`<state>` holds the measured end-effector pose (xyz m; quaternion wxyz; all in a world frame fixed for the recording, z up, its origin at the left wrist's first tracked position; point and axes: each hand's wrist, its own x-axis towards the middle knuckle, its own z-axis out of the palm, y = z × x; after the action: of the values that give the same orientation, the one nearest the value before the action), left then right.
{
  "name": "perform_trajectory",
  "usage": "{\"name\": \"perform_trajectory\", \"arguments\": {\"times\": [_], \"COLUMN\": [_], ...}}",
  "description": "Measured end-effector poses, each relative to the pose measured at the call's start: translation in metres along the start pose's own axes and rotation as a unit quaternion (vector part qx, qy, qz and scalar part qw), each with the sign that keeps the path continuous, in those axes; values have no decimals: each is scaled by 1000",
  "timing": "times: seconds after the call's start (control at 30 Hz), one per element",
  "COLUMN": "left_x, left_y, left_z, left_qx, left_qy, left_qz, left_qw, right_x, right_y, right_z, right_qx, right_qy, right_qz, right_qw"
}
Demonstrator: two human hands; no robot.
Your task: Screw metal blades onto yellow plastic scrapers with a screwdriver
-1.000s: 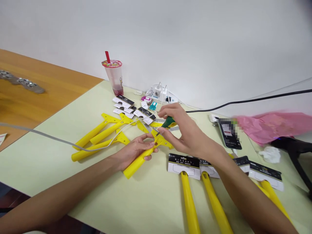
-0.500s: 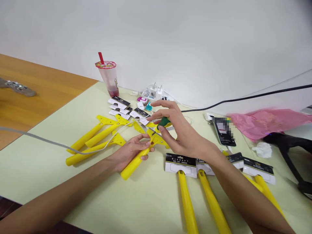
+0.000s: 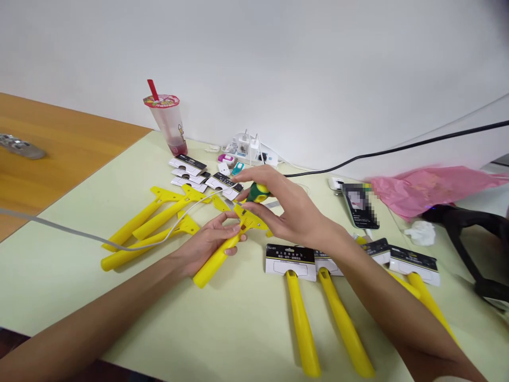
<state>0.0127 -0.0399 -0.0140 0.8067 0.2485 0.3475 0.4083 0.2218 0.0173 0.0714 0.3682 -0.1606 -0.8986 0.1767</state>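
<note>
My left hand [image 3: 217, 237] is wrapped round the neck of a yellow scraper [image 3: 214, 265], whose handle slants down to the left. In my right hand [image 3: 292, 207] is a short screwdriver [image 3: 258, 192] with a green and yellow grip. Its tip points down at the scraper's head, where a screw shows; my fingers hide part of the grip. Loose yellow scraper handles [image 3: 137, 225] lie left of my left hand. Below my right forearm lie scrapers with black and white cards [image 3: 290, 262] over their heads.
Folded cards [image 3: 189, 164] lie near a drink cup [image 3: 167, 127] with a red straw. A power strip [image 3: 248, 146] sits by the wall. A white cable [image 3: 151, 248] crosses the handles. Right of my hand are a phone [image 3: 360, 207], a pink bag [image 3: 429, 188] and a black stand [image 3: 461, 239].
The whole view has shifted slightly. My right fingers have curled in closer round the screwdriver, and more of its yellow and green grip shows. My left hand still holds the scraper.
</note>
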Motion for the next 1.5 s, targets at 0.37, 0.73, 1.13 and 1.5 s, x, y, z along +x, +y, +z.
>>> {"name": "perform_trajectory", "arguments": {"times": [0.37, 0.73, 1.13, 1.5], "left_x": [1, -1, 1, 1], "left_y": [2, 5, 2, 0], "left_z": [3, 4, -5, -4], "left_qx": [2, 6, 2, -9], "left_qy": [18, 18, 11, 9], "left_qz": [6, 8, 19, 20], "left_qw": [1000, 1000, 1000, 1000], "right_x": [-1, -4, -4, -4], "right_y": [4, 9, 13, 16], "right_z": [-2, -1, 0, 0], "right_qx": [2, -3, -15, -36], "right_qy": [-8, -35, -21, 3], "right_qz": [2, 28, 25, -1], "right_qw": [1000, 999, 999, 999]}}
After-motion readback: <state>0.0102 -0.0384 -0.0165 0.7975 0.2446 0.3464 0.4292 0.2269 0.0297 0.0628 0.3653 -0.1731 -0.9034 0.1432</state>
